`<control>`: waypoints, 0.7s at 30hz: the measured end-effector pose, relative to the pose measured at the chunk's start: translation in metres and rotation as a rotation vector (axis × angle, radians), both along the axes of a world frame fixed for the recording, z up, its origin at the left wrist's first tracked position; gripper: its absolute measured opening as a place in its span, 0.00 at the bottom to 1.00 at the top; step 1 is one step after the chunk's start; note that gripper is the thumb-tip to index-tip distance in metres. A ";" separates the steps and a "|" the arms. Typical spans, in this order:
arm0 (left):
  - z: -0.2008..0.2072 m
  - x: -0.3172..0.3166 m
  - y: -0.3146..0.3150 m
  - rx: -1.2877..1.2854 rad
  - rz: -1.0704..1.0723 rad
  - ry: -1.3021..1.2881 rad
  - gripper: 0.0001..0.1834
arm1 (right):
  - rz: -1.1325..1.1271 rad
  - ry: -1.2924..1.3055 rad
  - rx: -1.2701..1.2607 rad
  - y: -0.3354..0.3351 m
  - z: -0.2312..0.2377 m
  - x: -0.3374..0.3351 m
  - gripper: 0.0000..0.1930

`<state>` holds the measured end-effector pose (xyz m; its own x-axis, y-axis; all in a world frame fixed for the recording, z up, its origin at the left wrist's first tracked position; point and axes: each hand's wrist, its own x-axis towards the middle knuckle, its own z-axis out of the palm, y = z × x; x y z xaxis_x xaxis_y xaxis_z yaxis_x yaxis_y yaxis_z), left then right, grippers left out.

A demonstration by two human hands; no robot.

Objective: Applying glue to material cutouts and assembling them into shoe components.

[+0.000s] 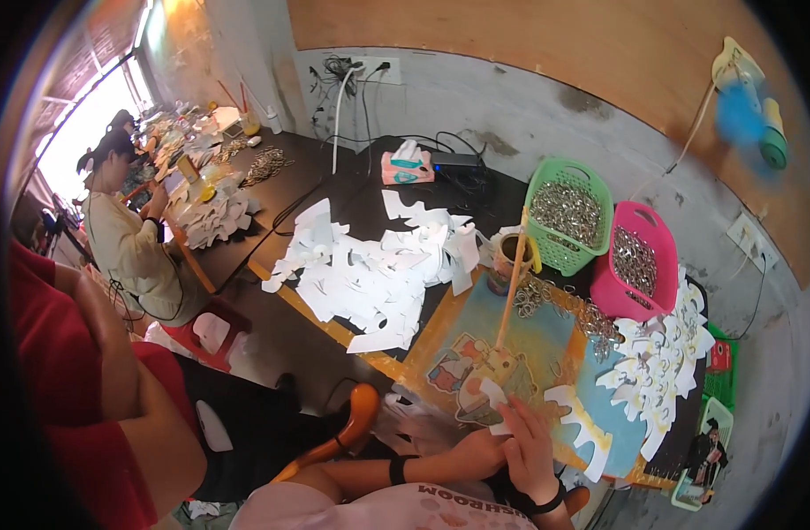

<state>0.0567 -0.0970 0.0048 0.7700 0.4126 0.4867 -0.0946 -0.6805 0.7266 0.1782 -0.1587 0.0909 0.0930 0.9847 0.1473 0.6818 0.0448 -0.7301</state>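
Observation:
My right hand [530, 446] is closed on a small white cut piece [492, 395] at the front edge of the work table. My left hand [477, 452] meets it from the left; its fingers are hidden behind the right hand. Just beyond lies a blue-green printed board [529, 322] with cartoon figures. A long wooden stick [514, 283] slants across it, its upper end beside a stained pot [508, 252]. Right of my hands, a curved white cut-out [586, 433] with yellowish smears lies on the board's edge.
White cut-outs [378, 274] pile up at centre left; more with metal rings [661, 353] lie at right. Green [546, 247] and pink [613, 283] baskets hold metal rings. A tissue pack [408, 166] sits behind. One person [127, 234] works at the far-left table; a red-sleeved person [87, 380] is beside me.

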 end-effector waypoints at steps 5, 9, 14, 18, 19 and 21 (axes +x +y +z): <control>-0.010 0.010 -0.003 0.129 -0.064 -0.043 0.13 | -0.209 0.184 0.072 -0.007 -0.033 0.002 0.21; 0.036 -0.004 0.011 -0.047 -0.246 0.102 0.14 | -0.380 0.312 0.093 -0.002 -0.028 0.005 0.20; 0.038 -0.010 0.015 -0.052 -0.184 0.000 0.21 | -0.264 0.080 0.273 0.011 -0.012 0.004 0.31; 0.039 -0.013 0.015 -0.135 0.047 0.030 0.19 | -0.227 -0.133 0.186 0.021 -0.013 0.020 0.23; 0.034 -0.016 0.016 -0.164 0.156 0.009 0.18 | -0.195 -0.181 0.086 0.025 -0.007 0.017 0.21; 0.024 -0.021 0.019 -0.221 0.288 -0.028 0.13 | -0.131 -0.280 0.154 0.032 -0.013 0.019 0.21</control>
